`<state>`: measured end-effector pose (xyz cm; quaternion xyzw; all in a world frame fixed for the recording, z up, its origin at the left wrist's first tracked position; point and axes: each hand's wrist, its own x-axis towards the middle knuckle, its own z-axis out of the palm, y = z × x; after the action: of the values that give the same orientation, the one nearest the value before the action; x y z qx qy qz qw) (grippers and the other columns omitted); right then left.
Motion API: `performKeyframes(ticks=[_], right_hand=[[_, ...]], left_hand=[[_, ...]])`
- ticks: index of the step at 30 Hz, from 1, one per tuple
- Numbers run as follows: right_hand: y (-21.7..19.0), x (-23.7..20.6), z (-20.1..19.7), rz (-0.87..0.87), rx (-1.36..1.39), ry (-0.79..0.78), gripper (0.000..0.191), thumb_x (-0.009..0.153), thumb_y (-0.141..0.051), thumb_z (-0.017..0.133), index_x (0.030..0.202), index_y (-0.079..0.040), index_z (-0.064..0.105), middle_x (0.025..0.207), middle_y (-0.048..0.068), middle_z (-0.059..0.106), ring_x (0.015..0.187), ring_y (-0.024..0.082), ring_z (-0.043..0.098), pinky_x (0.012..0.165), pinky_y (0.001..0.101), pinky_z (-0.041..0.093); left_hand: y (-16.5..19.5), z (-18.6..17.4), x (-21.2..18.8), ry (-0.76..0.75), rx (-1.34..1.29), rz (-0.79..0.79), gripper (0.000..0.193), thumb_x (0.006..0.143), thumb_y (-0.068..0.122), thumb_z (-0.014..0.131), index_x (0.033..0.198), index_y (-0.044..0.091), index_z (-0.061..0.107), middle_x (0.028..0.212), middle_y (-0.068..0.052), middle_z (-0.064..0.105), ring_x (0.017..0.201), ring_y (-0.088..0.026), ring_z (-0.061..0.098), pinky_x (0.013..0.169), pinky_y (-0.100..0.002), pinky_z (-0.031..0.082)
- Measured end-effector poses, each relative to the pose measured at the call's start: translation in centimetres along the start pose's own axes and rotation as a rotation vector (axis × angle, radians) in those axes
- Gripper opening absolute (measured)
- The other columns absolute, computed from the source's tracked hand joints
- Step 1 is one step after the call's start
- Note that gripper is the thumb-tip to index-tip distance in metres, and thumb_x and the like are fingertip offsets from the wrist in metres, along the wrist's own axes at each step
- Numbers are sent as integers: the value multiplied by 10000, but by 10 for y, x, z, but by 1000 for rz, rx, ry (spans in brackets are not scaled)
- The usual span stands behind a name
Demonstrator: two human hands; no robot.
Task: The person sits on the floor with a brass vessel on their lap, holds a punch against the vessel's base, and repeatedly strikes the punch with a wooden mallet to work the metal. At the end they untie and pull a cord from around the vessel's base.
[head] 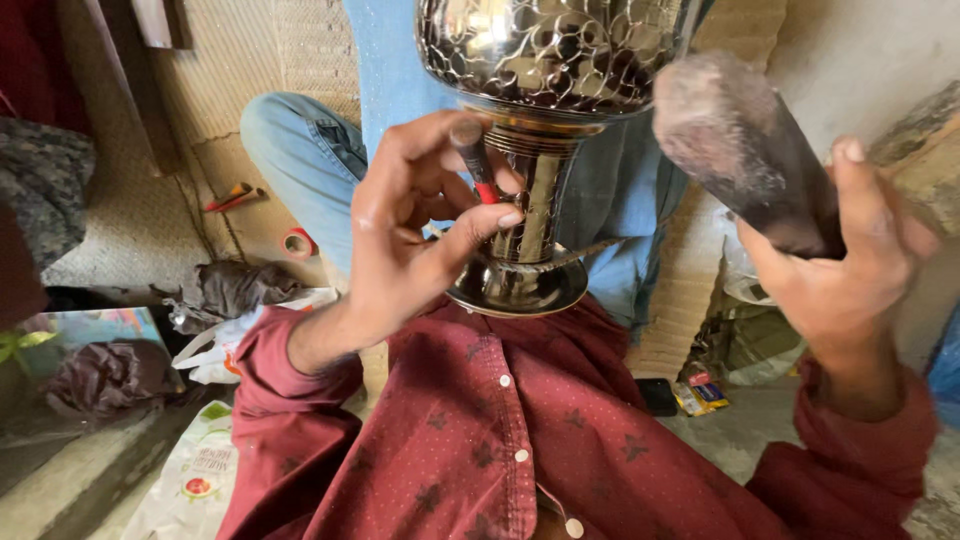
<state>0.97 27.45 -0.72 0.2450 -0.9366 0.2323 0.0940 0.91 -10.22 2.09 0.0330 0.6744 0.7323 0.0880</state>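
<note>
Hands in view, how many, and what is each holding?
2. The left hand pinches a thin punch against the metal goblet; the right hand grips a dark mallet. None seem hidden.

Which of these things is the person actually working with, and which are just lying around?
In use: metal goblet, punch in left hand, mallet in right hand.

Lying about: tape roll, rags, phone, plastic bag.

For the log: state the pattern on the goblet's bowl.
Goblet: shiny silver, crackle-like hammered cells; head view.
</note>
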Motion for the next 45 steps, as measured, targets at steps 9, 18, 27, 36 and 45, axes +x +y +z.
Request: performKeyframes(ticks=[9, 18, 27, 36, 45], right_hand=[[-12, 40, -43, -44, 33, -128, 699, 1005, 20, 774, 1578, -48, 380, 1147, 203, 579, 972, 259, 583, 842, 335, 470], [26, 55, -26, 754, 508, -678, 221, 967, -48, 629, 1180, -2, 667, 1081, 54, 726, 948, 113, 681, 825, 275, 543], [-63, 152, -74, -281, -4, -619, 747, 727, 53, 772, 1435, -110, 599, 891, 162, 649, 647, 201, 576, 599, 336, 504], [-79, 169, -73, -306, -11, -619, 779, 726, 86, 789, 1441, -148, 587, 833, 131, 635, 602, 199, 542, 566, 349, 463], [-46, 137, -73, -145, 100, -470, 766, 875, 116, 721, 1558, -169, 524, 993, 152, 650, 735, 209, 585, 676, 350, 487]], left_hand=[[-12, 0, -1, -74, 19, 167, 446, 1056, -63, 743, 1406, 4, 475, 1236, -135, 713, 1039, -121, 736, 777, -201, 627], [-1, -4, 4, -166, 45, 197, 422, 1073, -103, 657, 1442, -16, 471, 1310, -146, 703, 1192, -189, 739, 884, -226, 639], [-11, 7, -15, 46, 104, 168, 367, 1028, -16, 757, 1309, -13, 522, 1077, -82, 737, 838, -118, 742, 733, -212, 597], [-28, 16, -20, 171, 4, 124, 457, 982, -29, 815, 1246, 23, 447, 999, -94, 719, 789, -81, 700, 648, -186, 569], [-30, 20, -21, 128, -94, 189, 461, 1035, -124, 724, 1278, 53, 374, 1100, -159, 645, 910, -128, 686, 754, -237, 603]])
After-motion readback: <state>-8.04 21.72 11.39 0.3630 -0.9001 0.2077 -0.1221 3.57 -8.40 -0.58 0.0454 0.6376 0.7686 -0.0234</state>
